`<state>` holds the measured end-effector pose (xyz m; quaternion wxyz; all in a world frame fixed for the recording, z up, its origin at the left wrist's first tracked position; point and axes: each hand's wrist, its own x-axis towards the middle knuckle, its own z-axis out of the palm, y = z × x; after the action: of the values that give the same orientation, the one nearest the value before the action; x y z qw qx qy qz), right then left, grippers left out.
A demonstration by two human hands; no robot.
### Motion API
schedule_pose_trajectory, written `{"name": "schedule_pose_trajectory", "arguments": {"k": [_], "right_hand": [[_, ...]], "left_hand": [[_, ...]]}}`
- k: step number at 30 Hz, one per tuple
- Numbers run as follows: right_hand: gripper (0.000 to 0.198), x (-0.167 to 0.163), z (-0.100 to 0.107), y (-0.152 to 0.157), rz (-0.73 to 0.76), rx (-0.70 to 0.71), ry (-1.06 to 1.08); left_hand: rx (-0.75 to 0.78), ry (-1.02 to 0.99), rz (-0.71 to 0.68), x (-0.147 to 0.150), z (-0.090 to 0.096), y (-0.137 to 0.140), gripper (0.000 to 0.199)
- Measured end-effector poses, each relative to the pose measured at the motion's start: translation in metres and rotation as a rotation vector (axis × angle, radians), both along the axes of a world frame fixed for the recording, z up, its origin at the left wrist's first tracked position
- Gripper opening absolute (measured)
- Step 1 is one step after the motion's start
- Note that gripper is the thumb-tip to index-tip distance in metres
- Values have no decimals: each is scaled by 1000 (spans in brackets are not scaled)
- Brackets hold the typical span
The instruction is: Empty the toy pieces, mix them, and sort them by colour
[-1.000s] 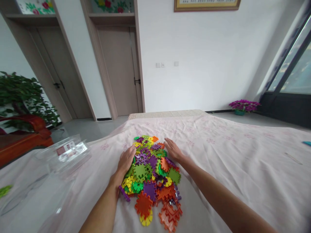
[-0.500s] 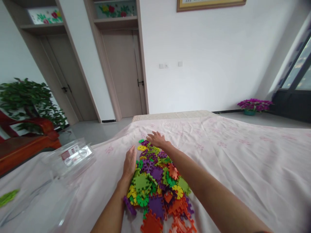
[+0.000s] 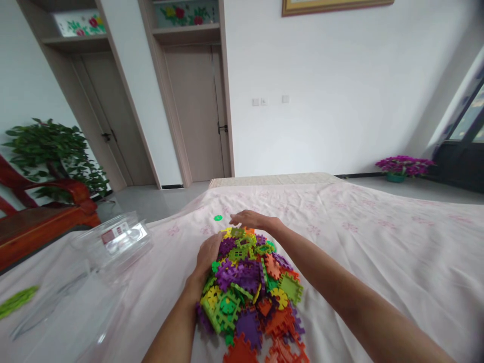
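Observation:
A long heap of plastic interlocking building pieces [image 3: 247, 280] lies on the cloth between my forearms, mixing purple, green, yellow and orange squares and toothed discs. My left hand [image 3: 209, 252] rests along the heap's left side, fingers stretched out and touching the pieces. Across the far end curves my right hand [image 3: 249, 220], its fingers extended and holding nothing. Just beyond the heap, a single green disc [image 3: 218, 218] lies apart on the cloth. Part of the far end is hidden behind my right hand.
A clear plastic box [image 3: 119, 242] stands at the left, with a clear lid [image 3: 71, 312] nearer me. A lime-green piece [image 3: 17, 301] lies at the far left. The pale flowered cloth [image 3: 359, 262] is wrinkled. A red wooden chair [image 3: 71, 201] stands beyond the left edge.
My right hand has swept nearer to me across the far end, and the pieces there are bunched closer and higher. The green disc stays behind, now separate. My left hand has come slightly nearer.

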<state>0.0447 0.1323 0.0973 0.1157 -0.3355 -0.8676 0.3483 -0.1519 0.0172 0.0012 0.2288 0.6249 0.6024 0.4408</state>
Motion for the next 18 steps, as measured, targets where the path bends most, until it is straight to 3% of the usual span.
{"name": "schedule_pose_trajectory", "arguments": {"k": [4,9,12,18], "right_hand": [[55,15,-1,12,-223,112,-32],[61,30,-22,-7,-89,-16,-18],[67,50,-25,-23,-22,-114,110],[60,110,-41,-59,-260,24,313]], "left_hand": [[-36,-148,32,3,4,-3,61],[102,-200,97,-3,1,4,56],[103,-48,190,-14,0,21,57],[-54,195,206,-40,3,75,61]]}}
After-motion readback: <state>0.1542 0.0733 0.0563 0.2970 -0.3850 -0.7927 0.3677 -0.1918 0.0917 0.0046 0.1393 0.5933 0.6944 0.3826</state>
